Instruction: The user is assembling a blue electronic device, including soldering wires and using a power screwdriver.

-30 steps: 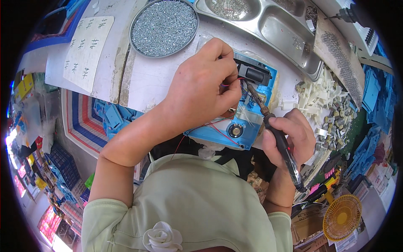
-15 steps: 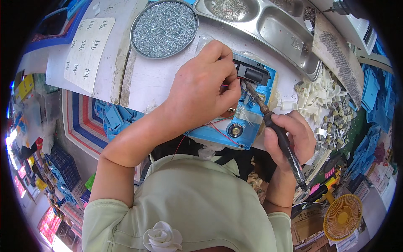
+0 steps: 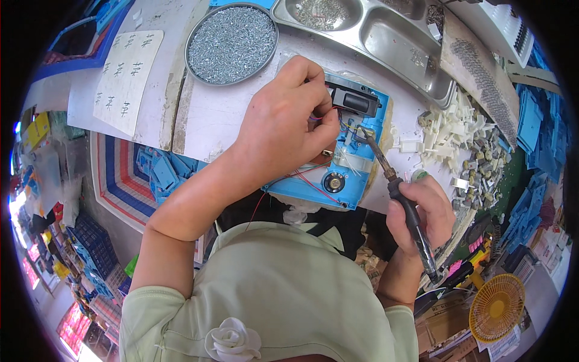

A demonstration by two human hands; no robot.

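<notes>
The left hand (image 3: 286, 114) is closed to a pinch, thumb against fingertips, with thin wires (image 3: 314, 117) caught between them, above the upper left part of an open blue plastic case (image 3: 304, 192). The right hand (image 3: 425, 211) is curled round the dark handle of a soldering iron (image 3: 412, 220), gripped like a pen, its thumb and fingers closed on the tool. The iron slants up and to the left, its tip over the middle of the case; contact with the parts there cannot be confirmed. The case lies on the white counter (image 3: 211, 120), directly in front of the person. Fitted in it are a black box-shaped part (image 3: 356, 101) near the far edge and a small round speaker (image 3: 333, 182) near the close edge, with a red wire (image 3: 316, 188) running beside the speaker. Beyond the left hand stands a round dish (image 3: 232, 83) filled with small metal pins (image 3: 231, 43); at the far right is a steel tray (image 3: 392, 36) with compartments, some bearing small metal pieces. White plastic parts (image 3: 455, 123) are heaped right of the case, with small grey metal parts (image 3: 482, 172) next to them. A sheet of paper (image 3: 126, 84) lies on the left of the counter.
</notes>
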